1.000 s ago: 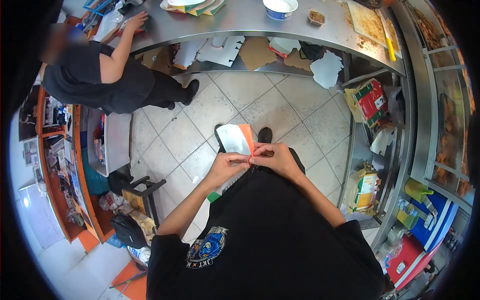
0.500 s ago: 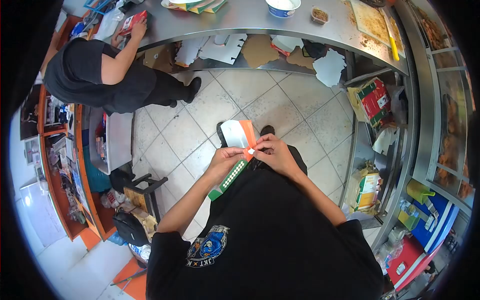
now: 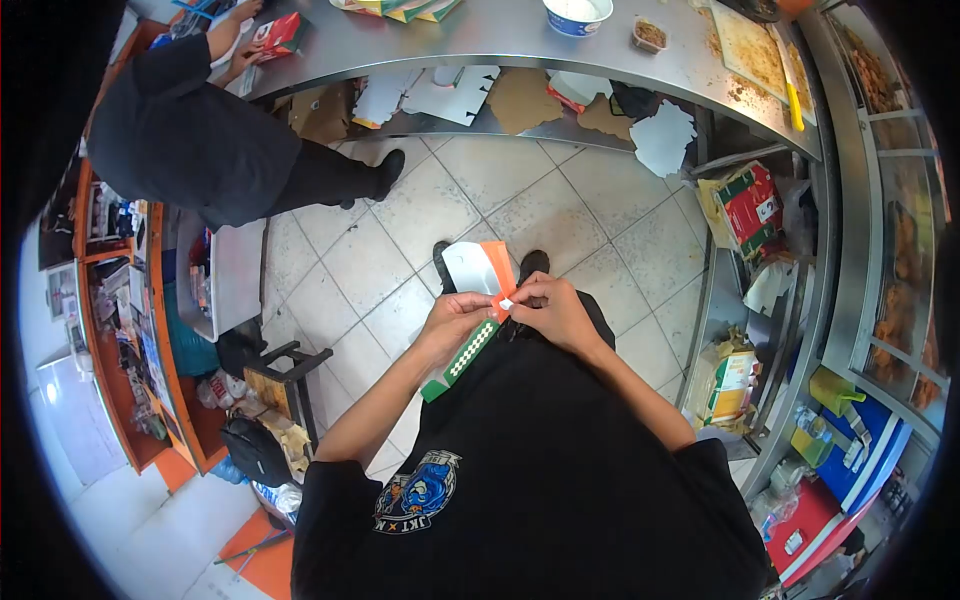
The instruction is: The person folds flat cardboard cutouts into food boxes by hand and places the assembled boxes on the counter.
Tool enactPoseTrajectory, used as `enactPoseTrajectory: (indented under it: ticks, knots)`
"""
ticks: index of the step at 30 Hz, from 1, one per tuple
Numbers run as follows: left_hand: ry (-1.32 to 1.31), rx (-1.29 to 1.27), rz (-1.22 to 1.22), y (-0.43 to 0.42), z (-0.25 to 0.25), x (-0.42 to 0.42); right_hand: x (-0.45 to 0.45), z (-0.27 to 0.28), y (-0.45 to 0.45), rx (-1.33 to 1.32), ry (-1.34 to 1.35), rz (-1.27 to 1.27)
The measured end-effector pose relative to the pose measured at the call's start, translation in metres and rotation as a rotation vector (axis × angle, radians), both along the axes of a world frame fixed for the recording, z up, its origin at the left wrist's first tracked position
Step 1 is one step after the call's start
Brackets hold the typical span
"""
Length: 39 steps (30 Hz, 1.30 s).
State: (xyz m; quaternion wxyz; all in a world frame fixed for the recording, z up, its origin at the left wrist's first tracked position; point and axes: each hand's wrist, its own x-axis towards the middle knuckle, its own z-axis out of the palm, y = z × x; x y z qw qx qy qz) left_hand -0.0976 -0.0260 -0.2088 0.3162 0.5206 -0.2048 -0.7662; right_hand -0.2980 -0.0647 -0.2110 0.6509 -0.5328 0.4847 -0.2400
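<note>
Both hands grip a part-folded cardboard food box (image 3: pixel 470 268) in front of my stomach. It has a white inner face, an orange edge strip and a green side with a row of pale marks. My left hand (image 3: pixel 458 318) is closed on its left side, near where green meets orange. My right hand (image 3: pixel 548 310) pinches the orange edge from the right, fingertips almost meeting those of the left. A small white tab (image 3: pixel 505 304) shows between the fingertips. The fingers hide part of the fold.
A steel counter (image 3: pixel 400 52) ahead bears a white-blue tub (image 3: pixel 577 14), a small container of brown food (image 3: pixel 649 36) and a cutting board with a yellow-handled knife (image 3: pixel 795 108). At the left, a co-worker (image 3: pixel 190 140) handles a red box (image 3: pixel 277 38). A chair (image 3: pixel 290 375) stands left.
The co-worker has leaned nearer the counter, arms and red box shifting. My hands stay nearly in place on the cardboard box, with slight finger movement; the view has shifted a little.
</note>
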Motion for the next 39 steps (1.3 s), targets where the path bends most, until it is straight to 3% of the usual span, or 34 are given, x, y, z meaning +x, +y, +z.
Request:
enactPoseTrajectory:
  ticks: [11,15,20,22,26,28,31,34,36,38,39]
  knots:
    - [0.059,0.020,0.019,0.001,-0.008,0.002,0.007,0.008,-0.002,0.001,0.027,-0.002]
    - [0.071,-0.005,0.025,0.003,-0.013,0.003,0.009,0.014,0.001,-0.109,0.108,0.040]
    - [-0.120,-0.038,-0.099,0.000,-0.015,0.004,0.004,-0.002,-0.005,-0.210,0.174,0.142]
    - [-0.046,-0.195,-0.091,0.012,-0.050,0.010,0.006,-0.001,-0.003,-0.102,0.106,0.059]
    - [-0.396,-0.247,-0.255,-0.001,-0.009,0.011,0.015,-0.008,-0.004,-0.211,0.093,0.151]
    - [-0.148,-0.228,-0.118,0.007,-0.033,0.013,0.018,-0.015,-0.007,-0.128,0.059,0.181]
    - [-0.205,-0.381,-0.022,0.008,-0.037,0.011,0.018,-0.024,-0.015,-0.038,-0.022,0.223]
    - [-0.053,-0.317,-0.114,0.007,-0.057,0.017,0.025,-0.020,-0.030,0.102,-0.107,0.234]
    - [-0.063,-0.339,-0.202,-0.001,-0.039,0.027,0.027,-0.002,-0.043,0.268,-0.100,0.212]
    - [-0.099,-0.315,-0.248,-0.006,-0.005,0.049,0.019,-0.028,-0.056,0.258,-0.187,0.119]
    - [-0.021,-0.410,-0.148,-0.004,0.020,0.055,0.014,-0.039,-0.066,0.252,-0.232,0.071]
